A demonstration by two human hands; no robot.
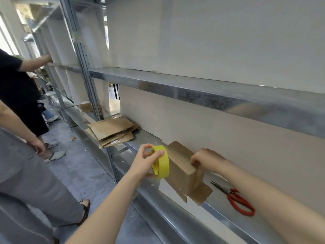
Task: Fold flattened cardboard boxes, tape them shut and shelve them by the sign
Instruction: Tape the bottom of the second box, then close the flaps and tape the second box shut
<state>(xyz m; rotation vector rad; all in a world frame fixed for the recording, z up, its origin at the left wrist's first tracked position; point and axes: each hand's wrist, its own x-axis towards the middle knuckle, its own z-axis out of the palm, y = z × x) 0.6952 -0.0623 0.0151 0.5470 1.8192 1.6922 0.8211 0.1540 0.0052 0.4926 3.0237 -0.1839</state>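
Cardboard box (182, 166) at metal shelf (219, 206) front edge, flaps hanging over.
L hand (146, 160) pinches yellow tape roll (161, 162) beside box; R hand (204, 158) grips box top; scissors (235, 198) right of box, flat stack (112, 132) left.

Single head-worn wide-angle view, looking forward and down along metal shelf (175, 219) from close range, angled leftward; shelf runs diagonally lower right to upper left; floor left of shelf.

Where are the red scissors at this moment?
The red scissors lie on the metal shelf, lower right in the head view, just right of the cardboard box.
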